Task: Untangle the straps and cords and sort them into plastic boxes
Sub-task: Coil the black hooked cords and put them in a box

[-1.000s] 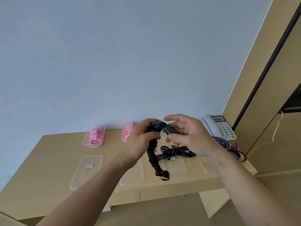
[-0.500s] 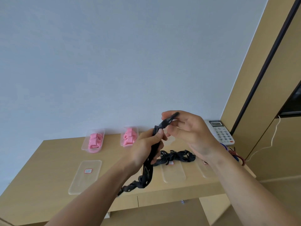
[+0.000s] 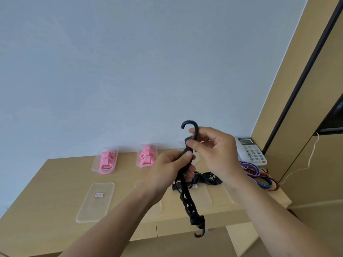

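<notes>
A black strap with hooks [image 3: 187, 199] hangs above the wooden table [image 3: 55, 182]. My right hand [image 3: 213, 153] pinches its upper hook, which curls above my fingers. Just below, my left hand [image 3: 170, 167] grips the strap, and the rest dangles down to a second hook past the table's front edge. Another black strap [image 3: 206, 179] lies bunched on the table behind my hands. Two clear plastic boxes [image 3: 105, 162] [image 3: 147, 156] at the back hold pink straps. Purple, blue and red cords [image 3: 259, 175] lie piled at the right.
A clear lid with a red label [image 3: 96, 201] lies flat at the front left, and more clear lids sit under my arms. A white desk phone [image 3: 250, 151] stands at the back right by the wall. A wooden cabinet rises at the right.
Both hands lifted the black strap higher. My right hand now holds the top hook upright, and the strap hangs straighter, with its lower hook swung down below the table edge.
</notes>
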